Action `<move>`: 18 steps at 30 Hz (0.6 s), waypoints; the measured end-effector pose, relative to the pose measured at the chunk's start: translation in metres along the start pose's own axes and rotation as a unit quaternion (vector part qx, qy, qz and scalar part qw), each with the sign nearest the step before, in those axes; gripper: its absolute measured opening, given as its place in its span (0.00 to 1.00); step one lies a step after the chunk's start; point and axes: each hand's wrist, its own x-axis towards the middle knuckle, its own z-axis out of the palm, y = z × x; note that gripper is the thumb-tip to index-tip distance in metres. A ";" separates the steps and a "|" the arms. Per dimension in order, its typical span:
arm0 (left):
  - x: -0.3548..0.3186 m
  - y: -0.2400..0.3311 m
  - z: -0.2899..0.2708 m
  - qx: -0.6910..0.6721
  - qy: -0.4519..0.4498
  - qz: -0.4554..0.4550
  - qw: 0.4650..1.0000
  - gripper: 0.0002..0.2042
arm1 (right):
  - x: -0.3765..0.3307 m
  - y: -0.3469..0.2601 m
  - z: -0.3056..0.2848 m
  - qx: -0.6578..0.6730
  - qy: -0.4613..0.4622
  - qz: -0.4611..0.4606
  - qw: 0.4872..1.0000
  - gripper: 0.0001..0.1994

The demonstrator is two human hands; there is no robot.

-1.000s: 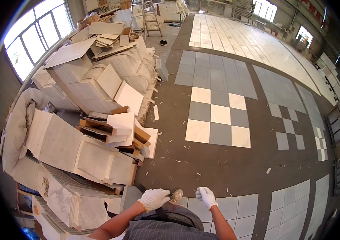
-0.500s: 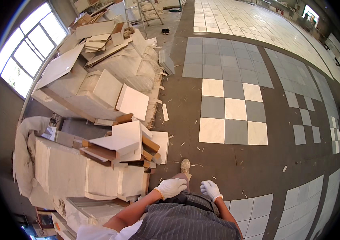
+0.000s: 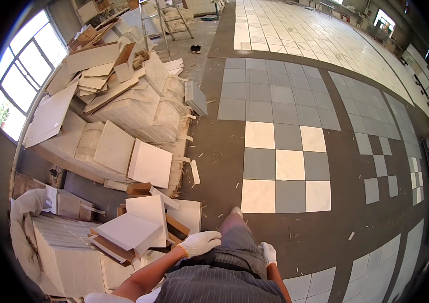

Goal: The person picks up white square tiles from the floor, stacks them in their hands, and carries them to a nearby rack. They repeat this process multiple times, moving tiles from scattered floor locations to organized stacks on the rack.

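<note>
My left hand (image 3: 202, 244), in a white knit glove, hangs in front of my waist with its fingers curled in. Nothing shows in it. My right hand (image 3: 269, 254), gloved the same way, is beside my striped shorts (image 3: 242, 247), its fingers closed and no object visible. Both hands are apart from the tiles. Ahead on the dark floor lies a checkered patch of white marble tiles (image 3: 258, 196) and grey tiles (image 3: 290, 196). Nearest my left arm are white cardboard boxes (image 3: 131, 231), some open, on stacked tiles.
Crated tile stacks (image 3: 133, 113) with loose cardboard (image 3: 53, 113) line the left side. A stepladder (image 3: 166, 22) and dark shoes (image 3: 195, 49) stand farther back. Grey tile rows (image 3: 280, 93) and a broad white tiled area (image 3: 295, 25) cover the floor ahead. Scraps (image 3: 195, 171) litter the dark floor.
I have stepped forward, so the checkered tiles and boxes sit lower in view. A leg has swung ahead. My right hand has dropped beside my shorts; my left stays before my waist.
</note>
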 end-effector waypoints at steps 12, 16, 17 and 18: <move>0.201 -0.015 -0.184 -0.020 0.056 -0.018 0.998 0.21 | 0.228 -0.163 0.070 -0.009 -0.019 0.077 0.997 0.18; 0.264 -0.007 -0.246 0.045 0.044 -0.069 0.996 0.21 | 0.262 -0.299 0.108 0.080 -0.092 0.020 0.992 0.15; 0.283 -0.018 -0.252 0.065 0.043 -0.075 0.994 0.22 | 0.273 -0.325 0.115 0.117 -0.127 0.009 0.985 0.14; 0.297 -0.021 -0.258 0.085 0.029 -0.072 0.993 0.22 | 0.280 -0.350 0.123 0.123 -0.164 -0.012 0.979 0.13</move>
